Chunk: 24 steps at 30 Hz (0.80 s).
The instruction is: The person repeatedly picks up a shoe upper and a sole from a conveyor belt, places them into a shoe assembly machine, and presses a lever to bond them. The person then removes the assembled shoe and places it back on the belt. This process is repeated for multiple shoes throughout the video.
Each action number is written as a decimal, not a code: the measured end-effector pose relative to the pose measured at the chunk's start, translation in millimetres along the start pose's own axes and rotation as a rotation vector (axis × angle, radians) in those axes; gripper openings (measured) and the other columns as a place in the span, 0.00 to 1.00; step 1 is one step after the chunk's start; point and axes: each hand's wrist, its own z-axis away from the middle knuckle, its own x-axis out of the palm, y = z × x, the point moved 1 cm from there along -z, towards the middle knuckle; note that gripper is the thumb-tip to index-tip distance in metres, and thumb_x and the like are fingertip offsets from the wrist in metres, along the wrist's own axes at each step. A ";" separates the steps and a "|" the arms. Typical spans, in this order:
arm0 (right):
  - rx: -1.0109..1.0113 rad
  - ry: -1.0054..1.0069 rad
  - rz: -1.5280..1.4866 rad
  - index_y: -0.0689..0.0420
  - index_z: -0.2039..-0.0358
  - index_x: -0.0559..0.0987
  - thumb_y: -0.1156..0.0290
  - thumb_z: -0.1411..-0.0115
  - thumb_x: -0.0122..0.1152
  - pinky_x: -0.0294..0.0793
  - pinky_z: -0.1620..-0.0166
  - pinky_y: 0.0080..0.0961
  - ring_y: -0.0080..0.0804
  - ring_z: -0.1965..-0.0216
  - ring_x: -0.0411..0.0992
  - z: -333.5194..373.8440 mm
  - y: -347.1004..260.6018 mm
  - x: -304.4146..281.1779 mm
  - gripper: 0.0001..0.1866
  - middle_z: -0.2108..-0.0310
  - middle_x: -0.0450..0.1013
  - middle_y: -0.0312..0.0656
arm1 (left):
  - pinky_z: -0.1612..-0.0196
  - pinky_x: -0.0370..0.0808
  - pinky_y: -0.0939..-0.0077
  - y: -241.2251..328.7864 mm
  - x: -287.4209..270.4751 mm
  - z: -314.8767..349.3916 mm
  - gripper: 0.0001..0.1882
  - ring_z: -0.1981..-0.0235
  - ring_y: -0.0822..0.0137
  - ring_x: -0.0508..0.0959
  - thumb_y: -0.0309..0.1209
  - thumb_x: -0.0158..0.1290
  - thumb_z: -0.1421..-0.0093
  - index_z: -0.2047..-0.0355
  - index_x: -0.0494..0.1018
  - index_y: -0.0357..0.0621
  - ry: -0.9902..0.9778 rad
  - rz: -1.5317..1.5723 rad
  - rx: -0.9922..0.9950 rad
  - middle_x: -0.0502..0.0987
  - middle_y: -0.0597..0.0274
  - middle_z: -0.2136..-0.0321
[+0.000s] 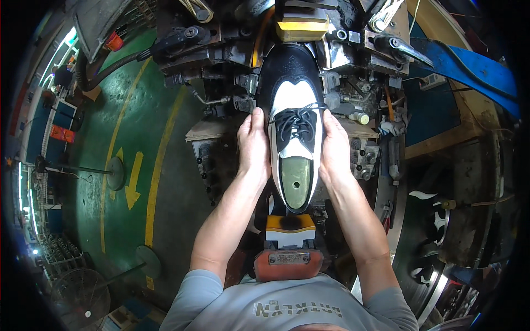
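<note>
A black-and-white lace-up shoe (286, 97) lies lengthwise between my hands, its toe pointing away from me into a machine. Black laces (295, 122) are tied over its white middle. A green shoe last (296, 176) with a round hole fills the opening at the heel end. My left hand (254, 144) presses along the shoe's left side, thumb upward. Against the right side lies my right hand (334, 146), its fingers mostly hidden under the shoe. Just beyond the toe is a yellow machine block (302, 28); nearer me, behind the heel, stands a yellow-and-white pad (290, 227).
Metal clamps and levers (190, 34) of the machine flank the toe. An orange-red machine part (288, 265) sits close to my body. A blue metal arm (469, 71) reaches in from the right. At left, a green floor (130, 110) carries yellow lines and a fan (83, 300).
</note>
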 end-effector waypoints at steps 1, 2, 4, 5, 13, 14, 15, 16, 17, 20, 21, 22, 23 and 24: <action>0.005 0.000 -0.001 0.64 0.57 0.75 0.65 0.29 0.46 0.78 0.57 0.25 0.28 0.63 0.75 0.2 -0.8 -0.2 0.15 0.62 0.77 0.43 | 0.63 0.77 0.76 0.3 1.8 1.1 0.17 0.68 0.73 0.77 0.39 0.41 0.28 0.57 0.72 0.37 0.002 0.004 -0.005 0.78 0.63 0.66; 0.010 0.000 -0.001 0.64 0.56 0.75 0.65 0.29 0.46 0.78 0.57 0.26 0.28 0.63 0.76 0.4 -1.2 -0.1 0.15 0.62 0.77 0.43 | 0.63 0.77 0.77 1.8 4.1 2.6 0.17 0.68 0.73 0.77 0.39 0.41 0.28 0.57 0.72 0.37 0.014 0.005 -0.001 0.78 0.63 0.66; 0.035 0.003 -0.026 0.65 0.56 0.75 0.65 0.29 0.46 0.78 0.57 0.26 0.29 0.62 0.76 -1.1 1.6 -2.7 0.15 0.61 0.77 0.43 | 0.63 0.77 0.77 0.3 2.0 2.1 0.17 0.68 0.73 0.77 0.39 0.41 0.28 0.57 0.72 0.37 0.023 -0.007 -0.008 0.78 0.63 0.66; 0.047 0.004 -0.037 0.65 0.56 0.74 0.64 0.29 0.46 0.78 0.56 0.27 0.29 0.62 0.76 -3.6 3.8 -5.2 0.15 0.61 0.77 0.44 | 0.63 0.77 0.77 -0.3 1.9 1.8 0.17 0.68 0.73 0.77 0.39 0.41 0.28 0.57 0.72 0.37 0.027 -0.012 -0.011 0.78 0.63 0.66; 0.167 0.012 -0.147 0.63 0.53 0.74 0.63 0.29 0.46 0.79 0.56 0.31 0.33 0.60 0.76 -20.6 15.3 -15.6 0.16 0.59 0.76 0.45 | 0.59 0.77 0.74 -8.5 -3.3 -6.7 0.17 0.63 0.69 0.78 0.39 0.45 0.29 0.54 0.72 0.37 0.051 0.119 -0.063 0.78 0.60 0.61; 0.168 0.010 -0.160 0.63 0.54 0.74 0.63 0.29 0.46 0.79 0.56 0.31 0.33 0.61 0.76 -20.2 14.6 -14.6 0.16 0.59 0.76 0.45 | 0.59 0.77 0.74 -7.1 -1.6 -6.1 0.17 0.63 0.69 0.78 0.39 0.45 0.29 0.54 0.72 0.37 0.058 0.118 -0.062 0.78 0.60 0.62; 0.170 0.007 -0.173 0.63 0.54 0.74 0.63 0.29 0.46 0.79 0.56 0.31 0.33 0.61 0.76 -20.0 13.6 -13.6 0.16 0.59 0.76 0.45 | 0.59 0.77 0.74 -8.3 -1.2 -5.9 0.17 0.63 0.69 0.78 0.39 0.45 0.29 0.54 0.72 0.37 0.067 0.121 -0.056 0.78 0.60 0.62; 0.172 0.002 -0.187 0.63 0.54 0.74 0.63 0.29 0.46 0.79 0.56 0.31 0.34 0.61 0.76 -20.7 13.3 -12.5 0.16 0.60 0.76 0.45 | 0.59 0.77 0.74 -9.4 -0.9 -5.8 0.17 0.63 0.69 0.78 0.39 0.44 0.29 0.55 0.72 0.37 0.075 0.123 -0.047 0.78 0.60 0.62; 0.155 -0.005 -0.189 0.64 0.55 0.74 0.63 0.29 0.46 0.79 0.56 0.31 0.34 0.61 0.77 -21.1 14.1 -12.9 0.16 0.60 0.76 0.46 | 0.59 0.77 0.74 -10.5 -0.8 -5.6 0.16 0.64 0.69 0.77 0.39 0.44 0.29 0.55 0.72 0.37 0.084 0.124 -0.039 0.78 0.60 0.62; 0.083 -0.032 -0.190 0.65 0.58 0.75 0.68 0.30 0.47 0.79 0.57 0.29 0.33 0.63 0.77 -20.7 21.8 -21.0 0.13 0.62 0.77 0.46 | 0.59 0.76 0.75 -14.9 -7.4 -1.8 0.16 0.64 0.70 0.77 0.38 0.43 0.28 0.56 0.73 0.36 0.092 0.096 0.027 0.78 0.61 0.62; 0.061 -0.034 -0.172 0.66 0.58 0.75 0.69 0.30 0.47 0.79 0.58 0.29 0.32 0.64 0.76 -25.0 25.9 -29.3 0.13 0.62 0.77 0.46 | 0.58 0.76 0.74 -17.9 -10.3 -3.3 0.15 0.64 0.69 0.77 0.36 0.43 0.29 0.56 0.72 0.36 0.094 0.102 0.033 0.78 0.60 0.62; 0.044 -0.037 -0.154 0.66 0.59 0.75 0.70 0.31 0.46 0.79 0.58 0.29 0.32 0.64 0.76 -28.1 28.2 -33.7 0.12 0.62 0.77 0.46 | 0.57 0.77 0.73 -20.9 -13.8 -4.8 0.14 0.63 0.69 0.78 0.35 0.44 0.29 0.55 0.72 0.36 0.100 0.108 0.040 0.78 0.60 0.62; 0.026 -0.039 -0.135 0.66 0.59 0.75 0.72 0.31 0.46 0.79 0.59 0.28 0.31 0.65 0.76 -30.5 29.7 -37.1 0.11 0.63 0.77 0.46 | 0.57 0.77 0.71 -22.6 -15.8 -5.7 0.13 0.63 0.68 0.78 0.34 0.44 0.30 0.55 0.72 0.37 0.106 0.114 0.046 0.78 0.59 0.61; 0.036 -0.018 -0.132 0.65 0.61 0.75 0.74 0.32 0.44 0.78 0.60 0.27 0.30 0.66 0.76 -32.5 31.1 -40.1 0.10 0.65 0.76 0.44 | 0.57 0.77 0.71 -23.4 -16.5 -6.0 0.13 0.63 0.68 0.78 0.34 0.44 0.29 0.55 0.72 0.37 0.101 0.114 0.038 0.78 0.59 0.62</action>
